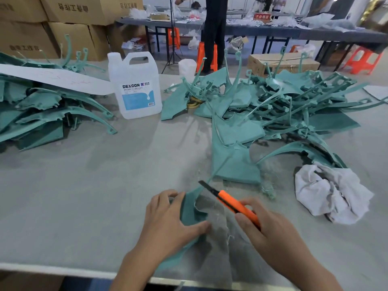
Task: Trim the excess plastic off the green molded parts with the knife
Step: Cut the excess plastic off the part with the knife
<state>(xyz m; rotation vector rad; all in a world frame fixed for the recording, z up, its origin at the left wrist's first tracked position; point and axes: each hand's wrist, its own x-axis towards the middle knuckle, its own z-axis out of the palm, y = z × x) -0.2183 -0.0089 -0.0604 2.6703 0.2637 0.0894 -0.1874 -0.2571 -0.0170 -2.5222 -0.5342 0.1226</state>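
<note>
My left hand [168, 225] grips a green molded part [190, 208] near the table's front edge, thumb and fingers curled round its flat panel. A thin green arm of the part runs up and away from it. My right hand [270, 232] holds an orange utility knife [235, 204], its dark blade extended and pointing up-left, the tip just above the part's upper edge. A large heap of green molded parts [273, 106] lies at the right, another heap [42, 110] at the left.
A white plastic jug labelled DEXCON [136, 85] stands at the middle back of the grey table [84, 185]. A crumpled white cloth [329, 192] lies at the right. Cardboard boxes [52, 22] are stacked behind; a person [214, 32] stands at far tables.
</note>
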